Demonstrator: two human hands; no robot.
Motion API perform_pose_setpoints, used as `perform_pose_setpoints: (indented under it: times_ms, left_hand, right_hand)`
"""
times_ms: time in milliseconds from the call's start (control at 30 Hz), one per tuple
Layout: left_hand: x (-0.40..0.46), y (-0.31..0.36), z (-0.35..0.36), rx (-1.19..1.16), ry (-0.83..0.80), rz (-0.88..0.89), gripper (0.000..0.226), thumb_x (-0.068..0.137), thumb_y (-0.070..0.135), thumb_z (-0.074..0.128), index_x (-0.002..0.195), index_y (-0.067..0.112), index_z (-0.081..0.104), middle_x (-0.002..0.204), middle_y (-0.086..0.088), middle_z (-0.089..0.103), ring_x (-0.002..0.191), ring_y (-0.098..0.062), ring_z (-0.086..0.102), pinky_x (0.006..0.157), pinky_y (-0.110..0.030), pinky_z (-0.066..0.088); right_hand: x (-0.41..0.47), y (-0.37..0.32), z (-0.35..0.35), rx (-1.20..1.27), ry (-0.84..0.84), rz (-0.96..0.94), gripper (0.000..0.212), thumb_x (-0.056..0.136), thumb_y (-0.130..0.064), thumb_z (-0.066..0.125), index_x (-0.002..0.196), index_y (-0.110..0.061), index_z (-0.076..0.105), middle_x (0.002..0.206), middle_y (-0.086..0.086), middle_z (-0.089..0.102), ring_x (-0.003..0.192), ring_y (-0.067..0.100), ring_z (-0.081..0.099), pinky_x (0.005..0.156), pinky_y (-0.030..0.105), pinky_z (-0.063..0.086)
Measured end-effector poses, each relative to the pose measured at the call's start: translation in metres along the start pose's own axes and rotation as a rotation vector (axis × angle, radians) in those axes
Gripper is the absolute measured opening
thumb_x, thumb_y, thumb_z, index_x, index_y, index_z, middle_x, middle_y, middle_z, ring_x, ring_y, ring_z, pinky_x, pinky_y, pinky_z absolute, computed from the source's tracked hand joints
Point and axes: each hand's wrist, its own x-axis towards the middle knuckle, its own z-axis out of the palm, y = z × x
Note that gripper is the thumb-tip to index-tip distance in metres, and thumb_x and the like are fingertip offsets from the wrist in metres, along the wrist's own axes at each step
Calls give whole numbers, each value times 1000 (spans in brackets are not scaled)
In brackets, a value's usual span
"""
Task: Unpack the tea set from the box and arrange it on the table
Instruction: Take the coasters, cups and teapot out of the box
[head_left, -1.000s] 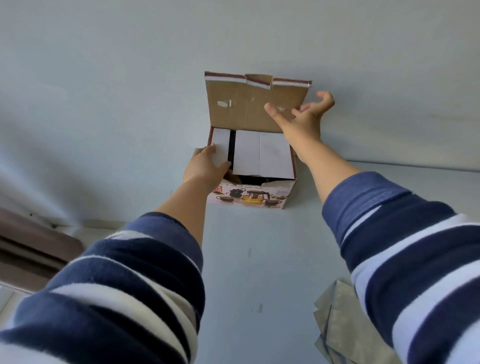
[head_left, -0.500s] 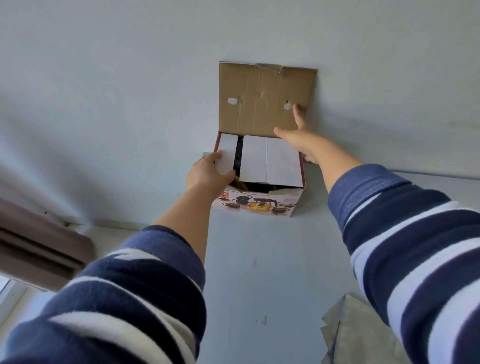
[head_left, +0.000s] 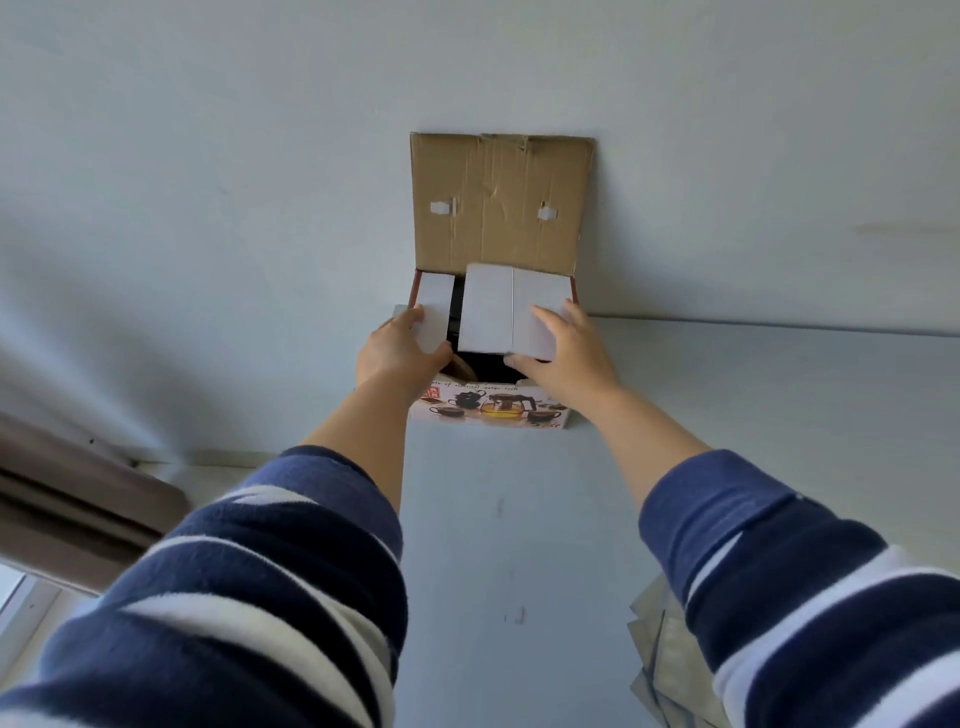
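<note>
With the lid (head_left: 501, 200) of the box (head_left: 493, 413) folded up against the wall (head_left: 208, 156), I have both hands at the white inner cartons packed in its top. My left hand (head_left: 397, 353) has its fingers laid on the near end of the narrow carton (head_left: 435, 306) at the left side; the grip is only partly closed, resting on it rather than clamped, and how far the thumb reaches underneath I cannot tell. My right hand (head_left: 563, 353) pinches the near right corner of the wide carton (head_left: 511, 309), fingers on top and thumb beneath its front edge, so that grip is closed on the carton.

The box stands at the far edge of the pale surface (head_left: 519, 545), touching the wall. The tea set itself is not yet in view: it is presumably inside these cartons and in the dark hollow below them. The printed front panel shows a glass pot and cups, so I judge the contents fragile and fairly light, and liable to shift or rattle. The cartons look stiff, smooth and thin-walled; they should be taken by opposite edges or supported from below, lifted level and straight up, not squeezed across the middle. Some crumpled grey wrapping (head_left: 670, 660) lies near my right sleeve (head_left: 805, 597).
</note>
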Motion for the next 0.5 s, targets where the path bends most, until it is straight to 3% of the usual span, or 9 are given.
perform_pose_setpoints:
  times_ms: [67,100,167,200,267,333,433,500]
  left_hand:
    - [-3,4,0,58,0,23,60,90,42,54,145,24,36,139,-4,50,123,-25,49,93,-36,45]
    - [-5,6,1,65,15,19,57,92,42,48,145,23,36,137,-7,52,120,-28,51,92,-37,45]
    - [-9,8,6,-25,80,-30,48,95,42,36,138,22,43,123,-12,60,107,-33,57,86,-39,47]
    - [-10,8,8,-101,125,-69,45,95,42,30,129,20,50,113,-13,63,100,-35,58,82,-40,48]
    - [-9,8,9,-205,209,-147,45,96,41,23,104,13,58,95,-14,63,92,-36,58,76,-37,45]
    - [-7,4,7,-268,274,-226,50,100,38,19,95,8,59,92,-13,60,92,-35,58,77,-37,44]
    - [-5,-6,6,-462,317,-384,46,102,34,25,120,4,55,114,-13,61,105,-32,57,90,-39,46]
    - [-2,-13,10,-636,284,-489,44,100,32,34,139,10,37,130,-16,54,113,-34,55,93,-40,47]
  right_hand:
    - [-10,2,-1,152,135,-27,62,93,-50,49,146,-23,33,147,6,36,131,22,39,105,35,36]
    - [-15,2,-3,227,225,-9,51,97,-47,42,141,-22,39,130,5,50,114,20,50,94,32,42]
    - [-22,1,-8,387,391,121,38,102,-40,30,119,-16,55,91,4,58,80,20,52,73,29,39]
    - [-21,3,-10,463,461,241,41,103,-38,27,109,-11,57,85,7,55,76,23,49,70,29,36]
    - [-15,11,-10,695,523,471,42,102,-38,29,105,-7,57,94,13,59,85,30,54,76,33,43]
    - [-7,19,-6,1043,536,645,36,99,-36,40,120,-9,52,112,14,61,100,32,61,82,43,54]
    - [-8,32,-3,1368,477,848,42,90,-21,58,128,-11,47,118,10,63,99,26,66,56,27,58]
    - [-13,32,-4,1389,394,903,35,93,-17,56,125,-4,50,110,14,67,95,25,68,67,27,57]
